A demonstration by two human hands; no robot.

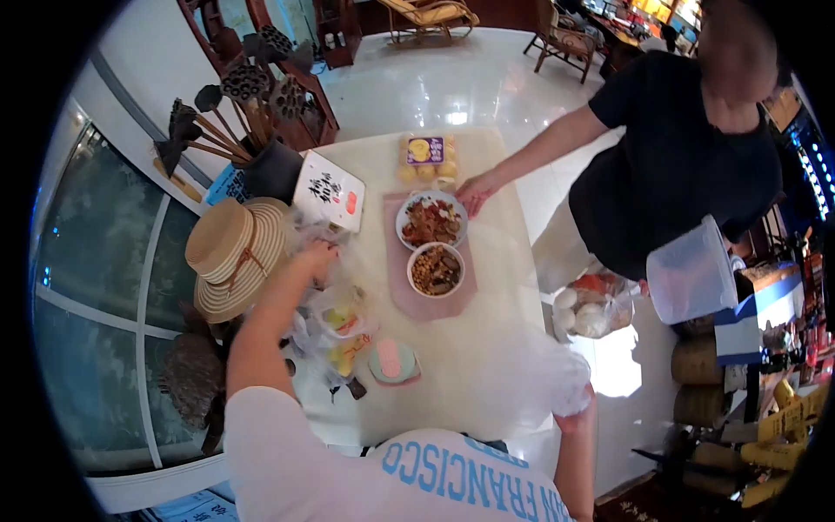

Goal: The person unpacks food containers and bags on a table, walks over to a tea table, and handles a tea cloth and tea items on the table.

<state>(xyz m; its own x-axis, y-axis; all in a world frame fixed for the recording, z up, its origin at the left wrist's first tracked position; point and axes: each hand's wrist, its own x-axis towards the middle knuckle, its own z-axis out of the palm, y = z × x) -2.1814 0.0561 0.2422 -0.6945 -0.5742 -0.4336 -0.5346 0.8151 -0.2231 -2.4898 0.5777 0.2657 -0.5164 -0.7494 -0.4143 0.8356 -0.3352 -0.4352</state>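
Note:
My left hand [321,260] reaches forward on the left of the table, with its fingers closed on a thin clear plastic bag [329,233] beside a white box [329,193]. Below that wrist lie plastic bags with yellow-green fruit [339,317]. At the right edge of the table is my right hand [572,398], wrapped in or behind blurred, translucent plastic [557,370]; its fingers are hidden. In the middle, a plate of reddish food [431,219] and a bowl of food [437,270] stand on a pink mat [402,291]. Another person's hand [474,194] touches the plate.
The other person [678,165] stands at the right, with a clear plastic tub [691,271] and a bag of round white items [591,311] on that side. A straw hat [228,248], dried lotus pods [246,83] and packed yellow fruit [426,157] surround the table.

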